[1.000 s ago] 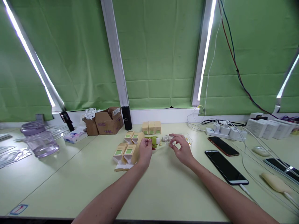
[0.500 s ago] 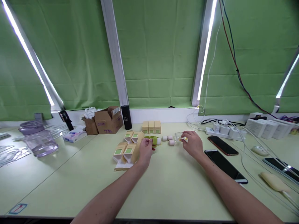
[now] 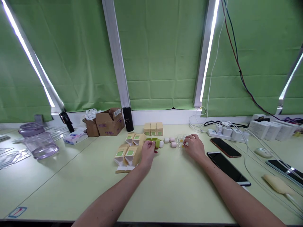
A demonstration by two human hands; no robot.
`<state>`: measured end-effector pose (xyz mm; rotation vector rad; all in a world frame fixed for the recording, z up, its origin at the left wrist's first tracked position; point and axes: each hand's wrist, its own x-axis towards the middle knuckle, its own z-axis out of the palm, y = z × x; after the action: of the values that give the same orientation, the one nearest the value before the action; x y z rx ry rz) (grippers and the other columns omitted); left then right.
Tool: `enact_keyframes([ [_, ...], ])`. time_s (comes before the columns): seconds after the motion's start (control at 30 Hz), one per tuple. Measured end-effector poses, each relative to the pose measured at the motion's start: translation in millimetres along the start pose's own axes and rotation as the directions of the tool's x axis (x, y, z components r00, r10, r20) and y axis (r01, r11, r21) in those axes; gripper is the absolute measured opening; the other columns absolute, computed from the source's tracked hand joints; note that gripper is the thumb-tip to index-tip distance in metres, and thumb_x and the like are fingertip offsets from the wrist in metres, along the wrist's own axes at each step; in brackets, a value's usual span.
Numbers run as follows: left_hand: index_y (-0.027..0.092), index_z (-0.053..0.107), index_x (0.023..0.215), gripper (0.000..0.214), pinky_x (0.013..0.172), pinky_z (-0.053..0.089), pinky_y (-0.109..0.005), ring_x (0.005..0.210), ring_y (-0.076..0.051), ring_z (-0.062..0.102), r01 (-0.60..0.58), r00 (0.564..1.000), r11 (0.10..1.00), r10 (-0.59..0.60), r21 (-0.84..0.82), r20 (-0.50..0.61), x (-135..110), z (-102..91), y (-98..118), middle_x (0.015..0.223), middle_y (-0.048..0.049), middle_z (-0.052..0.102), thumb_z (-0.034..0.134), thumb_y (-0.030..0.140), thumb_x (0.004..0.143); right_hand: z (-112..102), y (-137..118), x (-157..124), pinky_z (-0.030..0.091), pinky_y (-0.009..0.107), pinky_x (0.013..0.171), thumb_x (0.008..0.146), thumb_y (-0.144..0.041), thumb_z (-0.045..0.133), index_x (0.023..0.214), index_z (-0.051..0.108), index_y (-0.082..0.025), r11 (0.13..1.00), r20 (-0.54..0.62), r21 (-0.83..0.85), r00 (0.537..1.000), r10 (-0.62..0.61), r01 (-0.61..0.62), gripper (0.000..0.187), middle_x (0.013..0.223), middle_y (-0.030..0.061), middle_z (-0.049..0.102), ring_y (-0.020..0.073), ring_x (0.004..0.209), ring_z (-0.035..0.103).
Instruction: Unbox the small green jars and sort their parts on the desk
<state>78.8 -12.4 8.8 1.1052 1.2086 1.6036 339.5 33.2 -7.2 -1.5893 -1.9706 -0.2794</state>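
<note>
Green-and-white piece (image 3: pixel 157 143) is in the left hand (image 3: pixel 148 152), yeah? Looks like the thumb and fingers are closed on the green part.

— Yep, same here. White end sticks out toward the right. Can't tell if it's touching the table (image 3: pixel 151 195) or held just off it, though.

What's the right hand (image 3: pixel 194 145) up to? Fingers are bent in and the tips are right by those little clear cups (image 3: pixel 181 139).

— That's as far as I get too. Knuckles cover the tips, so no clue whether they're gripping a cup or just touching it.

And the pale, marshmallow-looking bits (image 3: pixel 174 144)?

— Three of 'em, sitting between the two hands, a bit nearer the cups. Small and roundish, pinkish white.

Left side's pretty packed btw. Tan cartons (image 3: pixel 130 154) with green labels, right beside the left hand.

— Plus three small boxes (image 3: pixel 153 129) in a row behind, lined up side by side.

Over on the right I've got a white-edged phone (image 3: pixel 228 168) near the forearm, and another phone (image 3: pixel 225 148) just beyond it.

— And a white power strip (image 3: pixel 223 135) further back, plugs in it.
</note>
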Motion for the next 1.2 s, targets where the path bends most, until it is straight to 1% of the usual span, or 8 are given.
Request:
enact_keyframes([
  [0.23, 0.018, 0.056, 0.078, 0.039, 0.054, 0.051, -0.024, 0.067, -0.015, 0.064, -0.002, 1.000, 1.000, 0.002, -0.016, 0.015, 0, -0.5, -1, 0.074, -0.0031, 0.065, 0.077, 0.051, 0.078, 5, 3, 0, 0.048, 0.042, 0.092, 0.081, -0.017, 0.068, 0.086, 0.076, -0.025, 1.000, -0.018, 0.013, 1.000, 0.016, -0.016, 0.012, 0.111, 0.0068, 0.074, 0.0322, 0.119, 0.050],
  [0.33, 0.018, 0.056, 0.078, 0.037, 0.055, 0.052, -0.025, 0.066, -0.015, 0.064, 0.011, 0.999, 0.999, -0.010, -0.047, 0.032, 0, -1.0, -2, 0.076, -0.0029, 0.064, 0.077, 0.049, 0.077, 3, -1, 0, 0.049, 0.045, 0.097, 0.077, -0.015, 0.069, 0.101, 0.074, -0.023, 0.998, -0.076, 0.065, 0.997, -0.005, 0.010, 0.025, 0.115, 0.0076, 0.072, 0.0331, 0.122, 0.049],
  [0.47, 0.018, 0.056, 0.078, 0.035, 0.056, 0.052, -0.027, 0.063, -0.015, 0.064, 0.090, 0.994, 0.990, -0.084, -0.107, 0.063, -1, -1.5, -4, 0.074, -0.0024, 0.063, 0.078, 0.044, 0.075, -6, -15, -3, 0.047, 0.050, 0.104, 0.080, -0.012, 0.063, 0.115, 0.068, -0.023, 0.968, -0.224, 0.176, 0.965, -0.135, 0.177, 0.036, 0.121, 0.0093, 0.069, 0.0332, 0.125, 0.049],
  [0.57, 0.018, 0.055, 0.078, 0.032, 0.057, 0.053, -0.028, 0.063, -0.015, 0.064, 0.128, 0.989, 0.983, -0.115, -0.133, 0.097, -2, -1.2, -3, 0.074, -0.0042, 0.065, 0.077, 0.041, 0.075, -13, -33, -9, 0.048, 0.053, 0.105, 0.085, -0.014, 0.059, 0.121, 0.065, -0.025, 0.906, -0.312, 0.244, 0.913, -0.263, 0.345, 0.037, 0.123, 0.0099, 0.068, 0.0338, 0.125, 0.051],
  [0.67, 0.018, 0.055, 0.077, 0.028, 0.058, 0.053, -0.028, 0.062, -0.015, 0.063, 0.141, 0.985, 0.979, -0.124, -0.146, 0.122, -4, -0.3, -2, 0.075, -0.0052, 0.067, 0.075, 0.037, 0.074, -16, -53, -18, 0.050, 0.055, 0.104, 0.090, -0.016, 0.057, 0.126, 0.062, -0.026, 0.836, -0.356, 0.285, 0.861, -0.362, 0.469, 0.038, 0.122, 0.0098, 0.067, 0.0335, 0.124, 0.053],
  [0.87, 0.018, 0.056, 0.075, 0.021, 0.055, 0.050, -0.026, 0.056, -0.014, 0.061, 0.165, 0.975, 0.978, -0.141, -0.131, 0.174, -9, 1.7, 2, 0.069, -0.0036, 0.066, 0.072, 0.031, 0.074, -19, -76, -28, 0.053, 0.056, 0.101, 0.094, -0.015, 0.052, 0.136, 0.055, -0.028, 0.750, -0.358, 0.307, 0.801, -0.479, 0.586, 0.044, 0.127, 0.0109, 0.064, 0.0333, 0.125, 0.054],
  [1.07, 0.018, 0.055, 0.073, 0.020, 0.054, 0.052, -0.028, 0.052, -0.015, 0.062, 0.178, 0.966, 0.979, -0.155, -0.098, 0.207, -14, 3.5, 6, 0.062, -0.0018, 0.063, 0.072, 0.029, 0.073, -18, -76, -28, 0.054, 0.054, 0.099, 0.093, -0.012, 0.053, 0.134, 0.056, -0.028, 0.741, -0.340, 0.305, 0.795, -0.503, 0.599, 0.045, 0.128, 0.0116, 0.062, 0.0320, 0.125, 0.053],
  [1.2, 0.018, 0.055, 0.076, 0.027, 0.056, 0.056, -0.030, 0.055, -0.016, 0.064, 0.191, 0.956, 0.977, -0.164, -0.091, 0.242, -18, 5.1, 8, 0.063, -0.0021, 0.064, 0.075, 0.035, 0.075, -17, -76, -27, 0.054, 0.053, 0.098, 0.093, -0.011, 0.051, 0.130, 0.059, -0.030, 0.734, -0.335, 0.316, 0.794, -0.507, 0.602, 0.042, 0.128, 0.0109, 0.061, 0.0316, 0.125, 0.053],
])
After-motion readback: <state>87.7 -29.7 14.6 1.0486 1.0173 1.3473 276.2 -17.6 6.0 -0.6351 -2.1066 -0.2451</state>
